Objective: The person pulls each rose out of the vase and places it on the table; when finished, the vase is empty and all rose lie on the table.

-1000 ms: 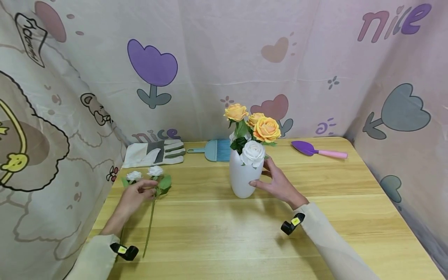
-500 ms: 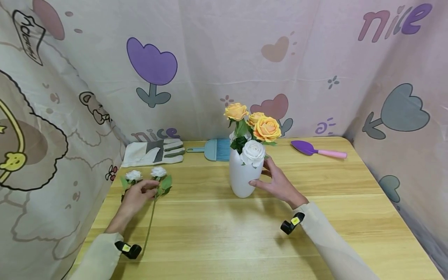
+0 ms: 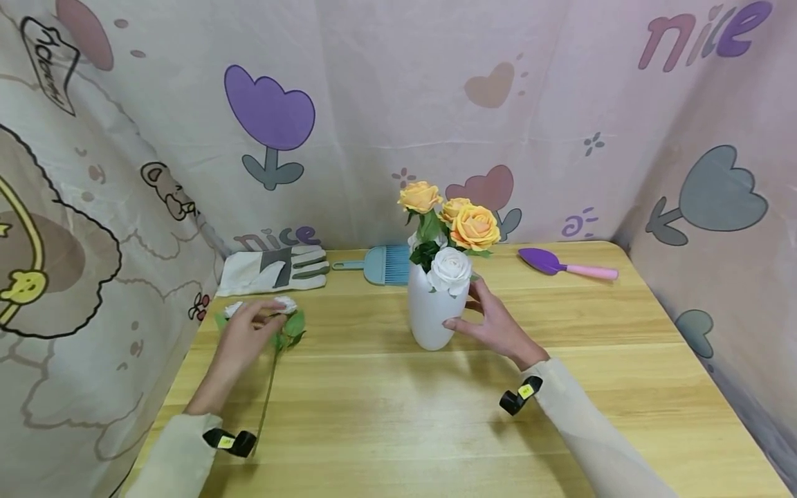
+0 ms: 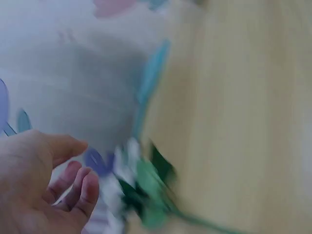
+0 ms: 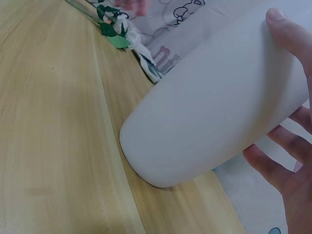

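Observation:
My right hand grips the side of a white vase, thumb in front and fingers behind. The vase stands upright, holding yellow roses and white roses. In the right wrist view, my right hand is wrapped partway round the vase. On the left, my left hand hovers by a white rose lying on the table, and partly covers a second white rose. The left wrist view shows that hand with thumb and fingers apart, beside blurred green leaves.
Along the back edge of the wooden table lie a grey-and-white glove, a blue dustpan with a brush and a purple trowel with a pink handle. Printed cloth hangs behind and at both sides.
My left hand has moved away from me and up, off the rose's stem toward its bloom. Slightly earlier, that rose's head shifted a little to the right. The right hand and vase stay put.

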### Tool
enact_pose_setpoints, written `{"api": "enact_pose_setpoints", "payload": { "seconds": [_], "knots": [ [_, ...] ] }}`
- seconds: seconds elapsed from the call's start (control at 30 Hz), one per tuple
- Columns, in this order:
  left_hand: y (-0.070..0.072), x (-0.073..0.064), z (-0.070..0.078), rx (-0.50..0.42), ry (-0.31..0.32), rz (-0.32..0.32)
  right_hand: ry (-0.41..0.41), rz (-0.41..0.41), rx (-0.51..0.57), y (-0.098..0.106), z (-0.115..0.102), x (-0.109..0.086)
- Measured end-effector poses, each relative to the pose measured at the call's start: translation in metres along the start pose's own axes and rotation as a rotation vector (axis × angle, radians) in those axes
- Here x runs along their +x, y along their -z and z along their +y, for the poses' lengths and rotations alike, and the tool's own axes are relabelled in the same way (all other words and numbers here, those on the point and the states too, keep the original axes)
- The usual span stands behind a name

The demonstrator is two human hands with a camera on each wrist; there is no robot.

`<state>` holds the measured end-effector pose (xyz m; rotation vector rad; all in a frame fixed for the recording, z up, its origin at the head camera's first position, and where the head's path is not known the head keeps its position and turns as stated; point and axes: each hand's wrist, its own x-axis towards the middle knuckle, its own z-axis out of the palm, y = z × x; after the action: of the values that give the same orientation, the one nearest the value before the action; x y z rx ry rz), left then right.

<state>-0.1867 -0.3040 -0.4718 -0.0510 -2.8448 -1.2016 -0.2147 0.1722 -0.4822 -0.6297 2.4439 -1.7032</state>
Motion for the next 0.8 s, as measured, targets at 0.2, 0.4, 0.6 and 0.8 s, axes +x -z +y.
{"api": "enact_pose_setpoints", "payload": {
  "seconds": [0.2, 0.4, 0.6, 0.8],
  "knots": [
    [-0.008, 0.02, 0.06, -0.167, -0.187, -0.006, -0.017, 0.0, 0.004, 0.0, 0.0, 0.0],
    [-0.029, 0.04, 0.127, -0.371, -0.346, -0.046, -0.018, -0.002, 0.01, 0.0, -0.001, 0.001],
    [-0.045, 0.052, 0.184, -0.486, -0.494, -0.12, -0.015, 0.003, 0.016, 0.0, -0.005, 0.0],
    [-0.058, 0.061, 0.217, -0.494, -0.57, -0.189, -0.012, 0.004, 0.018, 0.001, -0.003, 0.0]
  ]
}}
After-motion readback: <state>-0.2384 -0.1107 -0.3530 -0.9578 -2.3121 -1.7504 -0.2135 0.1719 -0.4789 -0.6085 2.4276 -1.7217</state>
